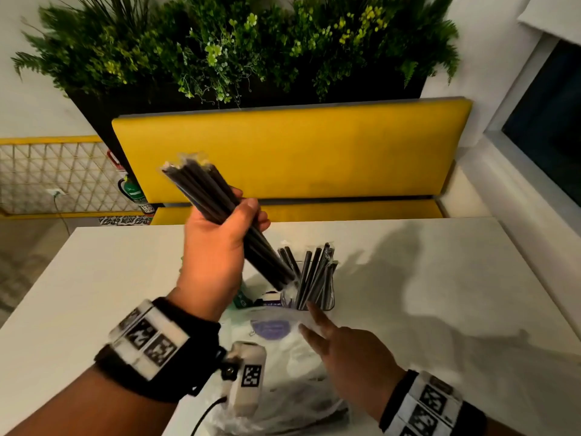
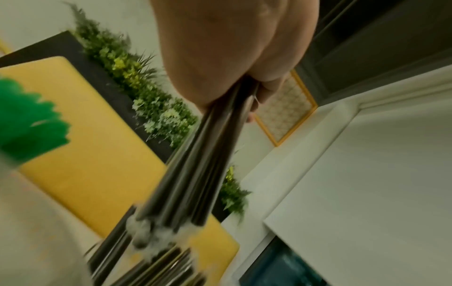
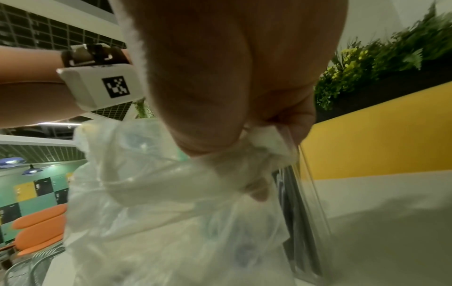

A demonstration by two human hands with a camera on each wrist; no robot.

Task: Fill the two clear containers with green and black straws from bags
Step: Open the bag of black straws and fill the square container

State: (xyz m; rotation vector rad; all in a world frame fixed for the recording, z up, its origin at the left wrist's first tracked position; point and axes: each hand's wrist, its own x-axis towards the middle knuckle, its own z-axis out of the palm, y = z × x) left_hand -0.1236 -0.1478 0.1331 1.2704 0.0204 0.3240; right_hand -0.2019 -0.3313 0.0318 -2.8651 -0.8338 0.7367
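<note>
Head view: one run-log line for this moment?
left hand: grips tilted black straws, lower ends at clear container | right hand: on plastic bag, grip unclear | clear container: holds more straws

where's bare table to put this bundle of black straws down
Bare table right of the clear container, and on the left beyond the left hand holding the black straws. Crowded mid-table: container, plastic bag and right hand together.
</note>
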